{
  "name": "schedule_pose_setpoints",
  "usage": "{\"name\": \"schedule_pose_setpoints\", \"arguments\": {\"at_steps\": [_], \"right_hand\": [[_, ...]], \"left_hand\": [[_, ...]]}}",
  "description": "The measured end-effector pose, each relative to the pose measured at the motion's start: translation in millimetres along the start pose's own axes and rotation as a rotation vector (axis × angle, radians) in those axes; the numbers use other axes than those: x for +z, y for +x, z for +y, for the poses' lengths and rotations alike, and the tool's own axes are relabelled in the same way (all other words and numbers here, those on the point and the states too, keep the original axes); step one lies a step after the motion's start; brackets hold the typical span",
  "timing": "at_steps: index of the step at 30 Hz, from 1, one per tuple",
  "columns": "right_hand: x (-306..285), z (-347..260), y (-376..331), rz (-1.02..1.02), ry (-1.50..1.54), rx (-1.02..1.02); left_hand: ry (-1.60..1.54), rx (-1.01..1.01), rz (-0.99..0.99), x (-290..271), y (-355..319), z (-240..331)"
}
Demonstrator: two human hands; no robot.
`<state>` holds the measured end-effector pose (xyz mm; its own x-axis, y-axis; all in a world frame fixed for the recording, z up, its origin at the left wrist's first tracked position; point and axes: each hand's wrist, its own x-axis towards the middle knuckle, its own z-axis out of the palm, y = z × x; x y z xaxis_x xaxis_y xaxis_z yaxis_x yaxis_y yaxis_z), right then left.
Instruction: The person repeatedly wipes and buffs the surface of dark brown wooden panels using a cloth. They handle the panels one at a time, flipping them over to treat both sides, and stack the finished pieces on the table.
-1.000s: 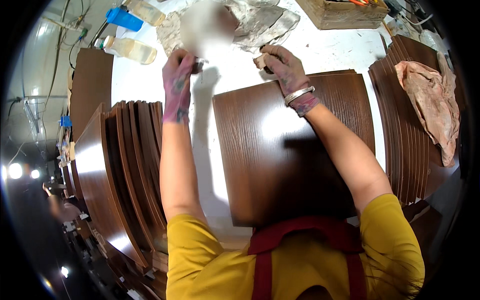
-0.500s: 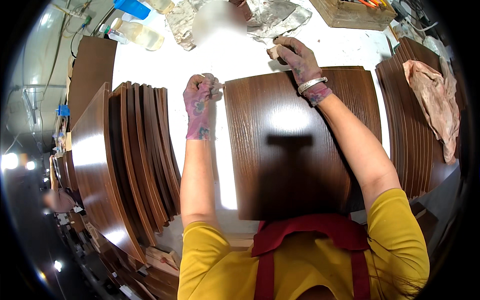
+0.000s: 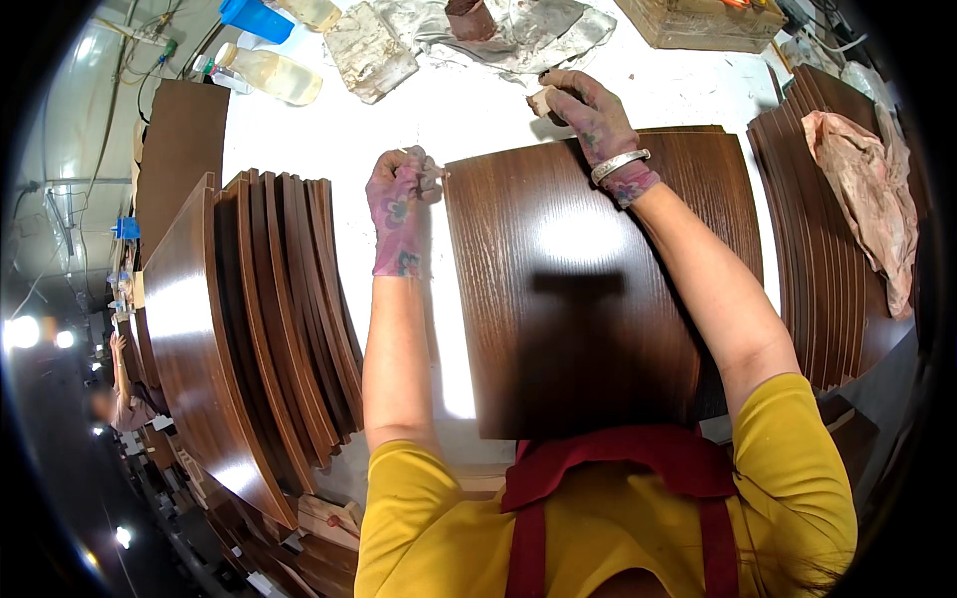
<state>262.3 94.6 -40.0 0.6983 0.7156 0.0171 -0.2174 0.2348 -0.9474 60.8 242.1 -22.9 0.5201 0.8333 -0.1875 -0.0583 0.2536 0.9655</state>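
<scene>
Left hand (image 3: 404,187), gloved in purple, sat just beside the near panel's far left corner, fingers curled in, though whether they had closed on anything I couldn't tell from my end. And over to the right hand (image 3: 598,120), the second of two: thumb and fingers pinched around one pale block (image 3: 541,102), just past the panel's far edge, one silver bangle (image 3: 620,164) at the wrist! One dark brown panel (image 3: 518,219) lay in front of the body on the white tabletop (image 3: 464,115), at least one more edge peeping out behind it. I counted two stacks, the left stack (image 3: 284,329) and the right stack (image 3: 812,259), one pinkish cloth (image 3: 857,189) draped over the latter, one wooden box (image 3: 698,22) and one reddish-brown cup (image 3: 470,18). What a change from a second earlier: the left hand had been farther out, well apart from the panel; the right hand had kept its block.
</scene>
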Motion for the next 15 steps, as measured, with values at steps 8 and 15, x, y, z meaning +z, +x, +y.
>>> {"name": "schedule_pose_setpoints", "arguments": {"at_steps": [8, 15], "right_hand": [[1, 4, 1, -0.008, 0.04, -0.013], [0, 4, 1, -0.02, 0.034, 0.001]], "left_hand": [[0.004, 0.019, -0.017, -3, 2, -6], [0.148, 0.02, 0.003, 2, -1, 1]]}}
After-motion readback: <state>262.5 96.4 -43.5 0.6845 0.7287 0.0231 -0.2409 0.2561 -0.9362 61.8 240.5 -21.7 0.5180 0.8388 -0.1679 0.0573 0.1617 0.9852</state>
